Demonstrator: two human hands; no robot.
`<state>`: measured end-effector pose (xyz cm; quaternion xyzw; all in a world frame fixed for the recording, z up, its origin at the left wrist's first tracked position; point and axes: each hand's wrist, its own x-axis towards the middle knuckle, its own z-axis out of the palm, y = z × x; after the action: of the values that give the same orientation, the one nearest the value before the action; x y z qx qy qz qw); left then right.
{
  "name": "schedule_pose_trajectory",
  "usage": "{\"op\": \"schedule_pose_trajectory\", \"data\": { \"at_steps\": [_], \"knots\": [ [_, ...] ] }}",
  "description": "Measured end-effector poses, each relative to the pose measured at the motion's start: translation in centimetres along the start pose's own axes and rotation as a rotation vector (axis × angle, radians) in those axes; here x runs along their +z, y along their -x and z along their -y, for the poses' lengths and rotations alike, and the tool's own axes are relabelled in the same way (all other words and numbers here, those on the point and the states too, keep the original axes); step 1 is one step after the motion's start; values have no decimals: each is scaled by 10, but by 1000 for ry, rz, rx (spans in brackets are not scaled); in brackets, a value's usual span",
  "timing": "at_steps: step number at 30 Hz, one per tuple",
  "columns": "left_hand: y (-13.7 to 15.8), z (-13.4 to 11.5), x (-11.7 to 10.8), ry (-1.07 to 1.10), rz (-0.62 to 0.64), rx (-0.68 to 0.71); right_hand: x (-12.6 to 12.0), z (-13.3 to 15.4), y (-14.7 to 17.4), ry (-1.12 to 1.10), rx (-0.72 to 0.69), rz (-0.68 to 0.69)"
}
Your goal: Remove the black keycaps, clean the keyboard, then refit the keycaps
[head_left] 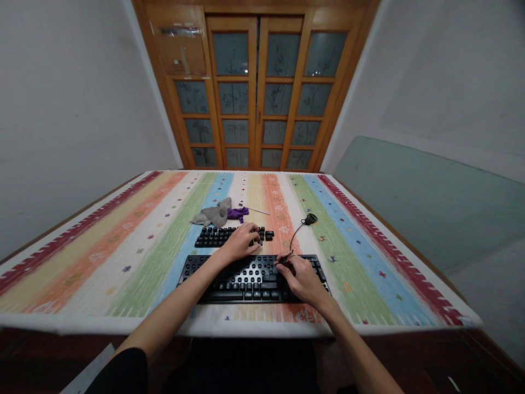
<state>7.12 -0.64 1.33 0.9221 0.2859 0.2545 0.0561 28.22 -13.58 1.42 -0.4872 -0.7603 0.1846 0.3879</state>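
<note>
A black keyboard point(254, 294) lies near the table's front edge; its lower rows have keycaps, while bare switches show across the upper part. Behind it, loose black keycaps point(213, 236) are laid out in rows. My left hand point(241, 242) reaches over these rows, its thumb and fingers bent around a small keycap point(260, 242) at their right part. Over the right half of the keyboard, my right hand point(301, 276) is closed in a pinch on a small black piece that looks like a keycap, mostly hidden by the fingers.
Beyond the keycaps lie a crumpled grey cloth point(215, 213), a purple cloth point(238, 214) and a thin metal rod point(259, 212). A coiled black cable point(309, 219) runs to the keyboard's back. The striped tablecloth point(164, 262) covers the table. Wooden glazed doors point(257, 87) stand behind.
</note>
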Motion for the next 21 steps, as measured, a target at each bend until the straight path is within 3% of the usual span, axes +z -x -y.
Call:
{"op": "schedule_pose_trajectory", "data": {
  "at_steps": [9, 21],
  "knots": [
    [-4, 6, 11, -161, 96, 7, -7, -2, 14, -18, 26, 55],
    [-4, 6, 8, -269, 133, 7, -10, 3, 14, 30, 6, 23]
  ]
}}
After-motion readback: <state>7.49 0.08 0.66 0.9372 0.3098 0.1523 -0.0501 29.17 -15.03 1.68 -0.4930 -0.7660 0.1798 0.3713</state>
